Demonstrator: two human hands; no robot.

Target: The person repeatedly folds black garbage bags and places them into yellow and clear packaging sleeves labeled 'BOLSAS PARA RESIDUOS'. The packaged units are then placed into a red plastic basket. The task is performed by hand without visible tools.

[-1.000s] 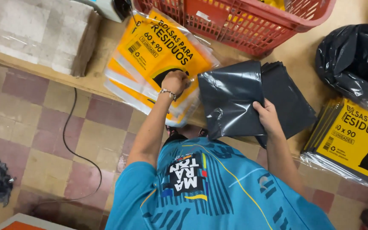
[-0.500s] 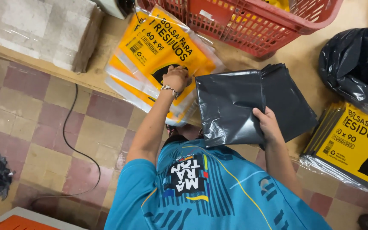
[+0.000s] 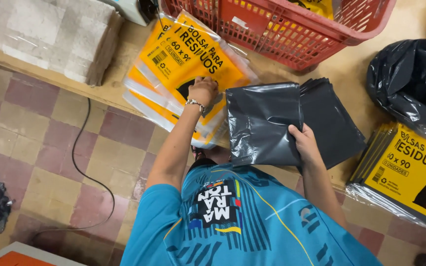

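Note:
My left hand (image 3: pixel 204 90), with a bracelet at the wrist, is curled on the top yellow packet (image 3: pixel 193 54) of a fanned stack of yellow-labelled bag packets on the wooden counter. My right hand (image 3: pixel 303 143) grips the lower right edge of a folded bundle of dark grey plastic bags (image 3: pixel 265 120). The bundle lies on more grey bags (image 3: pixel 331 123) spread out beneath it. My blue printed shirt (image 3: pixel 242 216) fills the bottom of the view.
A red plastic basket (image 3: pixel 292 29) stands at the back of the counter. A crumpled black bag (image 3: pixel 412 83) and another stack of yellow packets (image 3: pixel 410 172) lie at the right. Wrapped grey blocks (image 3: pixel 45 39) sit at the left. A black cable (image 3: pixel 82 148) crosses the tiled floor.
The view has shifted slightly. My right hand and the grey bundle sit a little closer to me; my left hand stays on the yellow packet.

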